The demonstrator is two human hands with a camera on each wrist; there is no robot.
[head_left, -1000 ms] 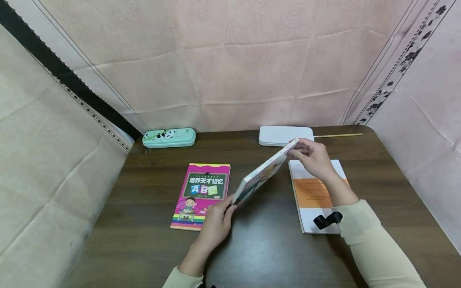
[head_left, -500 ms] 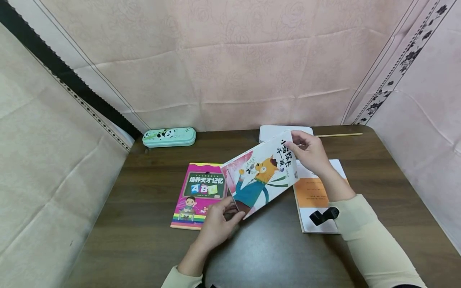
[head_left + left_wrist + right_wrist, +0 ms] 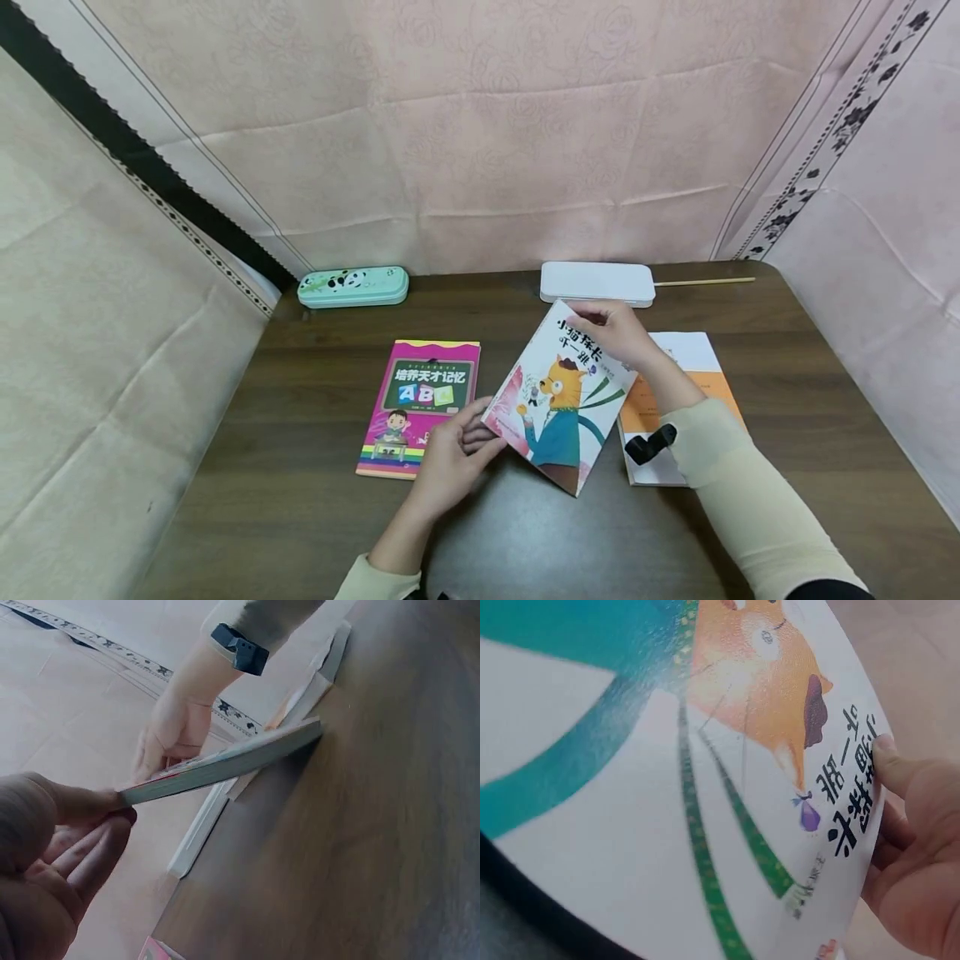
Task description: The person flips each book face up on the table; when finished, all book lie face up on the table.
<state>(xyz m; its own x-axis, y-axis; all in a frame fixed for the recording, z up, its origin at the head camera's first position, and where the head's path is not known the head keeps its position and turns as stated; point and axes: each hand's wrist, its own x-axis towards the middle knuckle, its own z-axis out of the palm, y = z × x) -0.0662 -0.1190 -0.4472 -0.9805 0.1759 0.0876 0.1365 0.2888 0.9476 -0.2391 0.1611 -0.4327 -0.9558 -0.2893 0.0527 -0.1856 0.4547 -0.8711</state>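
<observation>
A thin picture book (image 3: pixel 558 408) with a cartoon cat in a teal coat on its white cover is held face up over the middle of the table. My left hand (image 3: pixel 450 462) pinches its left corner, thumb above and fingers beneath, as the left wrist view of the book's page edge (image 3: pixel 225 766) shows. At the top edge, near the black title, my right hand (image 3: pixel 618 333) grips it; in the right wrist view the thumb lies on the cover (image 3: pixel 645 787) and the fingers are partly hidden behind. The book sits tilted, its lower corner pointing toward me.
A pink book (image 3: pixel 427 408) lies left of the held one. An orange-and-white book (image 3: pixel 712 387) lies at right, partly under my right forearm. At the back edge are a mint panda pencil case (image 3: pixel 367 287), a white case (image 3: pixel 596 282) and a thin stick (image 3: pixel 705 282).
The book has turned from nearly edge-on to cover up, then swung clockwise, its lower corner coming toward me. My right hand has shifted left and slightly nearer; the left hand stays almost in place.
</observation>
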